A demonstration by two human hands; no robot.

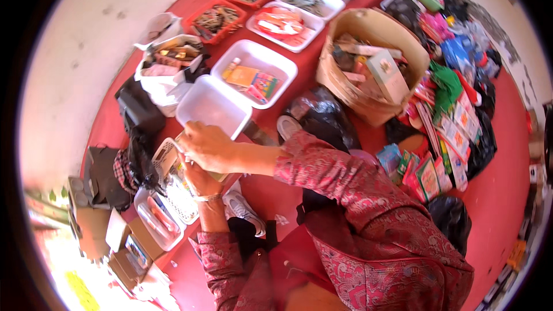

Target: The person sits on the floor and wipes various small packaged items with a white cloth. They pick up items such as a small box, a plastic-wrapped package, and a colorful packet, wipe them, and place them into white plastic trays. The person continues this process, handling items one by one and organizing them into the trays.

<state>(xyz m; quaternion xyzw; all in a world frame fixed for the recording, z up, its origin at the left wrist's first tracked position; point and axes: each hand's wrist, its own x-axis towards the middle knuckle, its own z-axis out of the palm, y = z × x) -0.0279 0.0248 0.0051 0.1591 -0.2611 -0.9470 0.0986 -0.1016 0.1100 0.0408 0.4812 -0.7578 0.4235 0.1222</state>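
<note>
My right hand (206,146) reaches across to the left, its fingers curled in a pinch. Just below it is my left hand (201,181), a bracelet at the wrist, with fingers closed close to the right ones. A small pale thing seems to be between the fingertips, too hidden and blurred to name. Both hands are over the edge of a white perforated basket (183,203) that holds small items. Beyond the right hand stands a white tub (212,106) with a bare inside. Touching it, another white tub (288,83) holds a yellow packet (242,75) and a colourful box (263,84).
Red trays (216,39) of small items and more white tubs line the far side. A large round carton (358,101) of mixed goods stands right of centre. Boxes, bags and packets heap at the right. Black bags (141,109) and opened cardboard boxes (124,268) lie left.
</note>
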